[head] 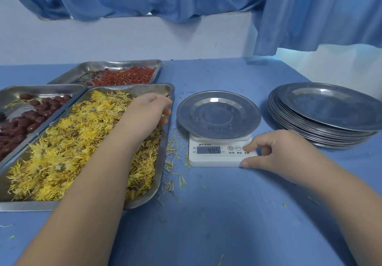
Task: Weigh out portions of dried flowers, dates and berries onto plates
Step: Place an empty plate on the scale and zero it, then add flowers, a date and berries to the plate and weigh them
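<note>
A bare metal plate (218, 114) rests on a white digital scale (215, 160) whose display reads 44.5. My right hand (277, 152) lies at the scale's front right corner, a fingertip on the rightmost button and the thumb against the front edge. My left hand (147, 110) reaches palm down into the dried yellow flowers (68, 141) near the far right of their steel tray (163, 141), fingers spread among the petals. Red dates (26, 121) fill a tray at the left. Small red berries (124, 75) lie in a tray behind.
A stack of several metal plates (324, 116) stands at the right of the blue table (227, 214). Loose yellow petals (173, 162) are strewn between the flower tray and the scale. Blue curtains (310, 13) hang behind over a white wall.
</note>
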